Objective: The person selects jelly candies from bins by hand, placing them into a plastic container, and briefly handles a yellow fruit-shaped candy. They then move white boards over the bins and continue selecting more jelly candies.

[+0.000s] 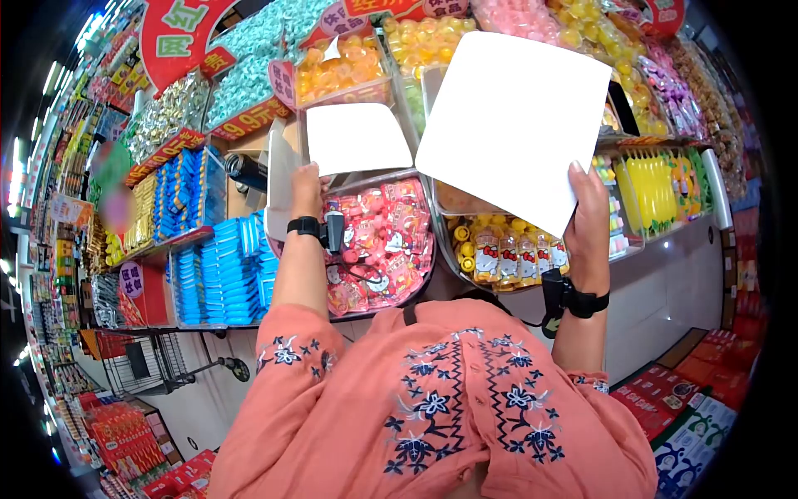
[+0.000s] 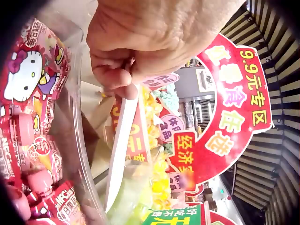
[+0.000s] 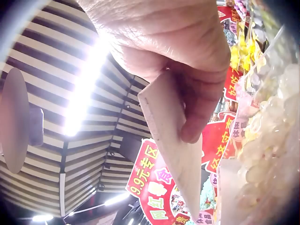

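My left hand (image 1: 307, 195) pinches the near left corner of a small white board (image 1: 357, 137), above a bin of pink pouches (image 1: 382, 237). In the left wrist view the thumb and fingers of the left hand (image 2: 154, 42) grip the thin white board (image 2: 121, 150), seen nearly edge-on beside the clear bin wall. A larger white board (image 1: 515, 125) is tilted up in my right hand (image 1: 588, 208), held at its lower right corner. The right wrist view has fingers of the right hand (image 3: 173, 51) curled over the thick edge of this white board (image 3: 171, 140).
Yellow-capped pouches (image 1: 507, 254) fill the bin beside the pink ones. Blue packets (image 1: 224, 266) sit at the left, and a dark bottle (image 1: 245, 170) lies behind the bins. Orange sweets (image 1: 337, 71) stand further back. A shopping cart (image 1: 150, 362) is on the floor at left.
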{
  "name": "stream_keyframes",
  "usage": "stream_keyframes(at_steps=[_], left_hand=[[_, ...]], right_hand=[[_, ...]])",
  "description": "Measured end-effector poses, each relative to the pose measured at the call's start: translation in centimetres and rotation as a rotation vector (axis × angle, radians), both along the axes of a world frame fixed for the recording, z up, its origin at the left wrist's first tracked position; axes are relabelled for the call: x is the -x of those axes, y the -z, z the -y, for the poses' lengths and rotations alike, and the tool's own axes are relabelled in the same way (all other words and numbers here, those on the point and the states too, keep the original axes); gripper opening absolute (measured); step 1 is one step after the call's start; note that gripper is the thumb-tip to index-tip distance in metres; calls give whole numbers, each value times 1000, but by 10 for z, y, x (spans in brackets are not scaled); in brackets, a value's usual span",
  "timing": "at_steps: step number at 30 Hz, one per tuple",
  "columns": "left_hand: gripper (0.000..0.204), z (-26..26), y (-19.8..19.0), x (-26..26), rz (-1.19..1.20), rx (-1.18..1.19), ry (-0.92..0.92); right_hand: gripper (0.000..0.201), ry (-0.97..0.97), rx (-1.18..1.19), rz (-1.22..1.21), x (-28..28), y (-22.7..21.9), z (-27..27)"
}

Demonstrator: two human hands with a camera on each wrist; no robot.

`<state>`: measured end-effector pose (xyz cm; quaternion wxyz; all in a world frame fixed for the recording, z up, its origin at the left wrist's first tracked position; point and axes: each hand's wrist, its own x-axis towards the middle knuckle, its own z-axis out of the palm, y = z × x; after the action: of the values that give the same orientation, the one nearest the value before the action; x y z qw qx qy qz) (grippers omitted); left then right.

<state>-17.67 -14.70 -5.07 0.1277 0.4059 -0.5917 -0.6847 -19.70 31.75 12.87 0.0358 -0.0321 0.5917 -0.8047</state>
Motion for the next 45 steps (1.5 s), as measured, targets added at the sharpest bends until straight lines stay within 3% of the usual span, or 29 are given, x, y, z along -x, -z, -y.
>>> stream_keyframes(at_steps=[3, 6, 9, 12, 15, 21, 30, 33, 36, 39, 42, 45], left_hand=[[28, 9, 2, 0, 258, 236, 138], [27, 46, 56, -1, 332, 1135, 406], [27, 52, 74, -5, 264, 1189, 452], [22, 15, 10, -15, 246, 272, 332], [15, 19, 13, -17, 164, 328, 357], [15, 18, 9, -21, 104, 176, 288], [13, 32, -3, -19, 39, -183, 410], [11, 25, -7, -23, 92, -210, 316], [8, 21, 0, -25, 78, -156, 266], [14, 30, 14, -17, 178, 10, 339], [27, 53, 45, -1, 395, 285, 530], [41, 67, 67, 8, 483, 816, 675]], right_hand=[[39, -3, -7, 14, -2, -1, 1], [40, -17, -21, 31, -1, 0, 3], [41, -35, -27, 37, 1, 1, 8], [42, -69, -31, 43, 1, 2, 10], [43, -70, -23, 41, 3, 2, 17], [45, -68, -47, 45, 1, 6, 15], [46, -64, -43, 60, 2, 7, 21], [45, -61, -53, 59, 3, 8, 23], [45, -69, -60, 52, 2, 10, 22], [44, -67, -49, 57, 1, 8, 24], [44, -70, -56, 55, 0, 7, 22], [44, -72, -45, 54, -2, 6, 20]])
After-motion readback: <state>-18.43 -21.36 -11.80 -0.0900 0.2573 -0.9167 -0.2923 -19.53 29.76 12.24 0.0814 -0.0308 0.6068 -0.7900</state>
